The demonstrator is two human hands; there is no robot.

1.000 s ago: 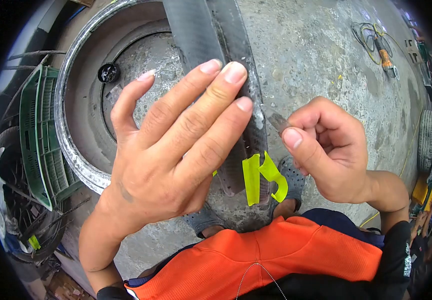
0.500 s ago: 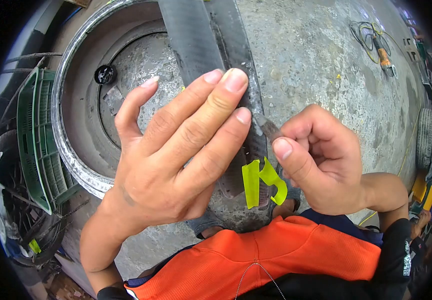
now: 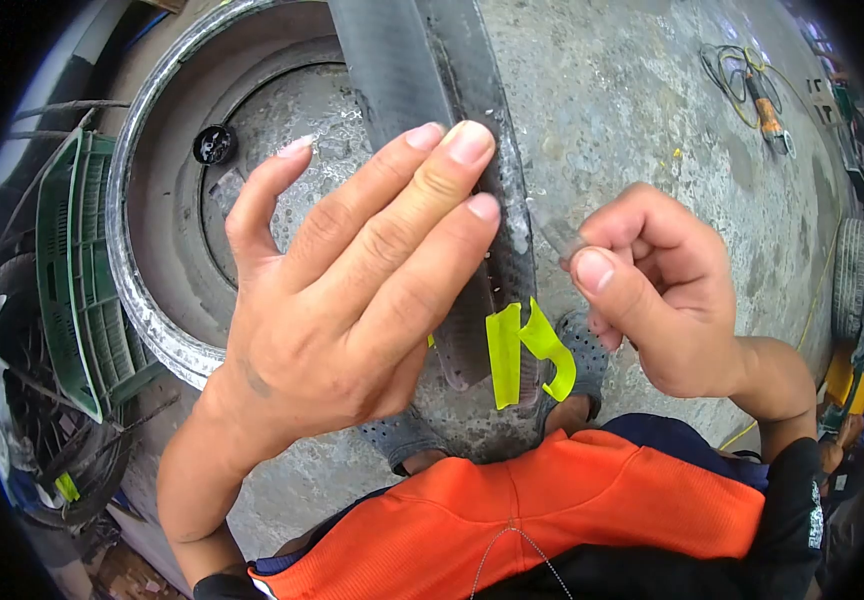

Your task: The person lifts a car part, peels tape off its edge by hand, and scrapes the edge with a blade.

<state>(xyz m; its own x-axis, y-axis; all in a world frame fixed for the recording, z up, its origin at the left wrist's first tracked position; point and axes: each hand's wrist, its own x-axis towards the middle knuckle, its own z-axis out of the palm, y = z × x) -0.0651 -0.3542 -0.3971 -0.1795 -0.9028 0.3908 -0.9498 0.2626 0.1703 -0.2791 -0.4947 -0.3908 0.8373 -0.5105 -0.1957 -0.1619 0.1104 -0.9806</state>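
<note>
A long dark panel with a carbon-fibre weave (image 3: 392, 70) runs from the top edge down toward my body, with a ridge along it and whitish residue by its right edge. My left hand (image 3: 337, 275) lies across it, fingers stretched out and their tips resting near the ridge. My right hand (image 3: 662, 295) is closed, thumb and forefinger pinching a small thin grey blade-like piece (image 3: 562, 241) just off the panel's right edge; its exact kind is unclear. Yellow-green tape (image 3: 504, 355) sticks to the panel's near end, and a second curled strip of tape (image 3: 552, 352) hangs beside it.
Beneath the panel stands a large round tub-like ring (image 3: 120, 240) with a small black cup (image 3: 214, 146) inside. A green plastic crate (image 3: 72, 290) is at left. An orange corded power tool (image 3: 767, 112) lies on the concrete floor; a tyre (image 3: 851, 280) stands far right.
My right hand has drawn away from the panel's edge, up and to the right, with the grey piece still pinched. My left hand stays on the panel, nearly unmoved.
</note>
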